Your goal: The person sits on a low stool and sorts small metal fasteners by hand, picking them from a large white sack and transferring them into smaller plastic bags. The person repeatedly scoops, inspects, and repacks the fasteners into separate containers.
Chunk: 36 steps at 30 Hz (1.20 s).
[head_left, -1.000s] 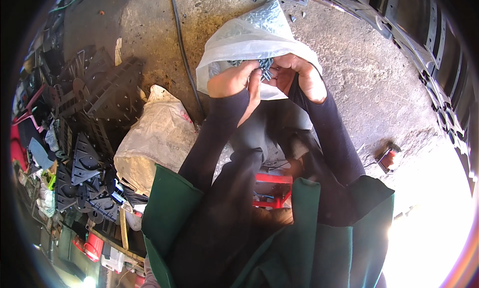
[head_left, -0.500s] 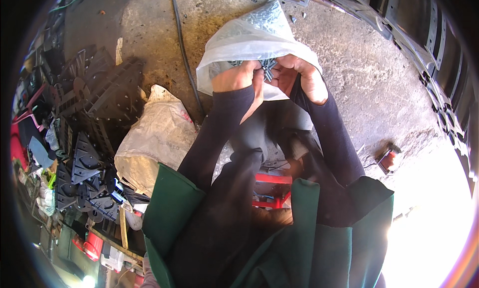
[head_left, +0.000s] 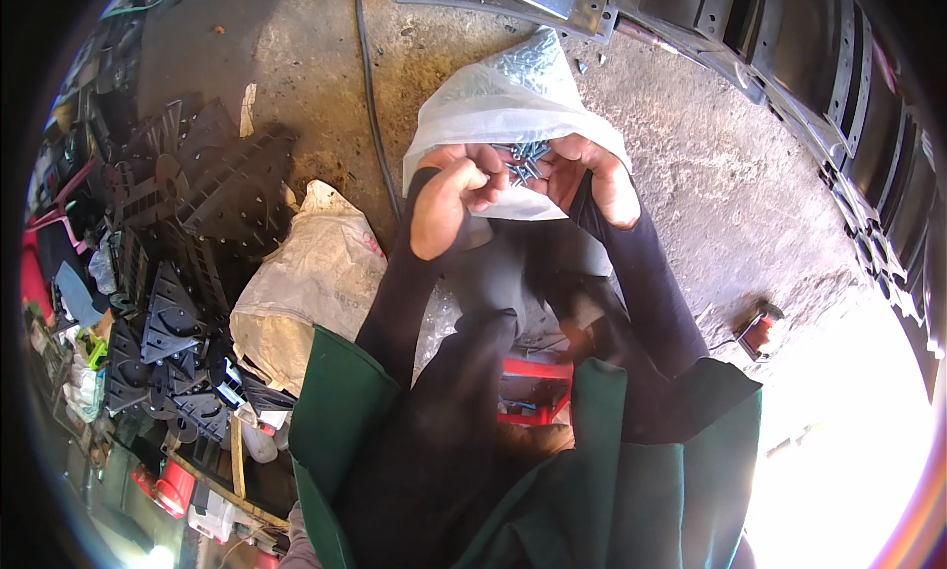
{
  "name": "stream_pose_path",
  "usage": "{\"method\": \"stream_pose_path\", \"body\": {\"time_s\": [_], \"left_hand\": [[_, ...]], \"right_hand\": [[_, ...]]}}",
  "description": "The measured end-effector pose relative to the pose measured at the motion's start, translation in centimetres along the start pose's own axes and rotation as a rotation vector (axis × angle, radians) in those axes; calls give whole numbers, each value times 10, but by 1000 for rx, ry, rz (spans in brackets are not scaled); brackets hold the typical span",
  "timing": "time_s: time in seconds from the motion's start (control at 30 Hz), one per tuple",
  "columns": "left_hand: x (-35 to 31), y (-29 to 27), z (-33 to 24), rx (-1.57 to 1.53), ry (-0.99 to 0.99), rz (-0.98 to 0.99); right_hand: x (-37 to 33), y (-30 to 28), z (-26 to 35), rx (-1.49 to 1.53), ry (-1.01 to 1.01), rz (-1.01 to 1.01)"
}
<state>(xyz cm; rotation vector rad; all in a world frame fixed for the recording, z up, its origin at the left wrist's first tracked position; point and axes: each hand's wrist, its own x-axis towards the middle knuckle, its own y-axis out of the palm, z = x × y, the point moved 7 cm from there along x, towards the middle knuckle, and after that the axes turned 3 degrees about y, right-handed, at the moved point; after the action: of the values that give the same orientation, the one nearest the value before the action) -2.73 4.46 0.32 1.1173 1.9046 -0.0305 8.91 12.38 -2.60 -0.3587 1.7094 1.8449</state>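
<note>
A white translucent plastic bag (head_left: 483, 115) lies with its mouth facing me, and more small metal pieces show through its far end. In the mouth is a loose bunch of grey metal bolts (head_left: 526, 162). My right hand (head_left: 598, 177) is cupped at the right of the opening, its fingers curled around and under the bolts. On the left side, my left hand (head_left: 456, 192) is closed with thumb against curled fingers, just beside the bolts. Whatever its fingertips pinch is too small to make out.
A worn whitish sack (head_left: 314, 273) stands at my left, near a pile of black metal brackets (head_left: 173, 322). A dark cable (head_left: 372, 106) runs along the concrete floor. Long perforated metal parts (head_left: 789, 96) line the far right. A red item (head_left: 760, 334) lies at right.
My left hand has drawn back from the bag's mouth and turned, so its thumb and fingers show. More of the bolts are visible. My right hand stays at the opening.
</note>
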Motion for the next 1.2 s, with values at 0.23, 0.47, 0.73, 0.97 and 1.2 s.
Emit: {"method": "stream_pose_path", "body": {"time_s": [0.23,0.47,0.73,0.97,1.2], "left_hand": [[-10,20,-5,792,387,-321],[-9,10,3,873,261,-420],[-4,-1,9,450,178,-465],[4,-11,12,272,106,-295],[-11,-18,0,88,181,-158]], "right_hand": [[1,-6,-4,-32,-26,-19],[-1,-29,-11,-155,8,-159],[-1,-31,-19,-198,11,-119],[-6,-8,-10,-133,-30,-119],[-14,2,-9,-161,-58,-28]]}}
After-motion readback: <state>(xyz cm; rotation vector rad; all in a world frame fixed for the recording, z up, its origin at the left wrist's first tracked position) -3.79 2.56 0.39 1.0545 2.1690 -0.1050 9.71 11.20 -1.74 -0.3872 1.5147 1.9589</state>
